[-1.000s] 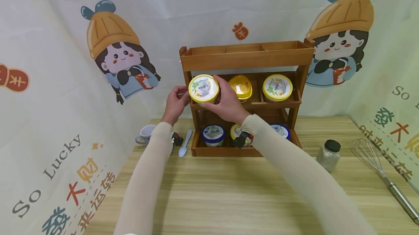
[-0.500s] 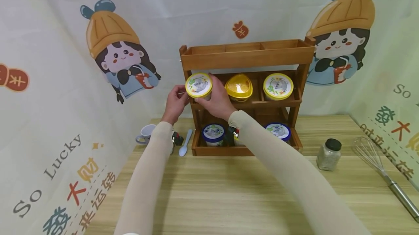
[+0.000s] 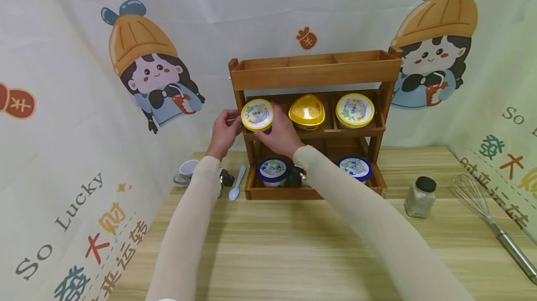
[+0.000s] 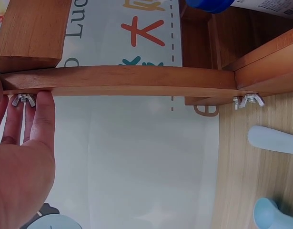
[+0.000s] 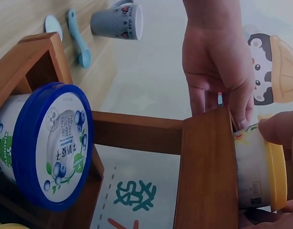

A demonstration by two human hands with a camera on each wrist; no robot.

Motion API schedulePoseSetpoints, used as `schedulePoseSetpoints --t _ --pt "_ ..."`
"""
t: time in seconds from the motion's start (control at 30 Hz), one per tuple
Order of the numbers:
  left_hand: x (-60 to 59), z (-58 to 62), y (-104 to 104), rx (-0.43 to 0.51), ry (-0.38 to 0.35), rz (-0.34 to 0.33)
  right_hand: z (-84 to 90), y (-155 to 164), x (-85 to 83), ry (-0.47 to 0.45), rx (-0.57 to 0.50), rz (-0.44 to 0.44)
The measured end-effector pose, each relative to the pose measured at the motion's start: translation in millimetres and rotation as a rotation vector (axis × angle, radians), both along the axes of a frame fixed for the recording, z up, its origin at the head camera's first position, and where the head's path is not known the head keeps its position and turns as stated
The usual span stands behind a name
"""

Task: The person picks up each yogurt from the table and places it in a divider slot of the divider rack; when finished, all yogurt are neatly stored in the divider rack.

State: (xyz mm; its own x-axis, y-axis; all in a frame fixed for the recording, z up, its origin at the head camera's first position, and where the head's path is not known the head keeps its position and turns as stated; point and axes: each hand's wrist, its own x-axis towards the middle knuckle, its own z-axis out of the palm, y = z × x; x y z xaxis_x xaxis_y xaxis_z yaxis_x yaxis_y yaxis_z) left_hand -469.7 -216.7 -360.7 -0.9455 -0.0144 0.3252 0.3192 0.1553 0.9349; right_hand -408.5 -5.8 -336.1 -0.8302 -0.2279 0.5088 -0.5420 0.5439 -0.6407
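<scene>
Head view: the right hand (image 3: 280,134) has its fingers curled round a yellow-lidded tub (image 3: 257,115), gripping it from below and the side at the left end of the middle shelf of the wooden rack (image 3: 314,73). From the right wrist view the tub (image 5: 258,167) sits just past the shelf's front board, thumb and fingers wrapped about it, so I judge it nearly seated but not let go. The left hand (image 3: 223,131) lies just left of those fingers, its own fingers straight against the rack's side post (image 4: 122,78), steadying it and holding nothing.

Counting: to the right of the gripping fingers on the same shelf are two more yellow-lidded containers, a domed one (image 3: 306,111) and a flat one (image 3: 354,110), making three there. Below the fingers sit two blue-lidded tubs (image 3: 272,169) (image 3: 354,167); the arm hides whatever is between them. The top tier shows three bare compartments.

Left of the hands: one mug (image 3: 185,172), one pale blue spoon (image 3: 236,184). Far right: one jar (image 3: 420,197), one whisk (image 3: 488,221).
</scene>
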Motion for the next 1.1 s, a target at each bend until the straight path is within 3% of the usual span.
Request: schedulePoseSetpoints --t 0.27,0.53,0.87,1.1 --pt "0.7 -2.4 0 0.002 -0.021 -0.005 -2.8 1 11.8 -0.021 -0.031 0.015" --pt "2.8 0.0 1 -0.011 0.003 -0.006 -10.6 8 27.3 -0.042 -0.093 0.034" --pt "4.1 0.4 4 -0.021 0.01 0.003 -26.2 28 60.5 -0.086 -0.105 0.096" --pt "6.7 3.9 12 -0.097 0.014 0.052 -39.6 52 80.4 -0.09 -0.115 0.118"
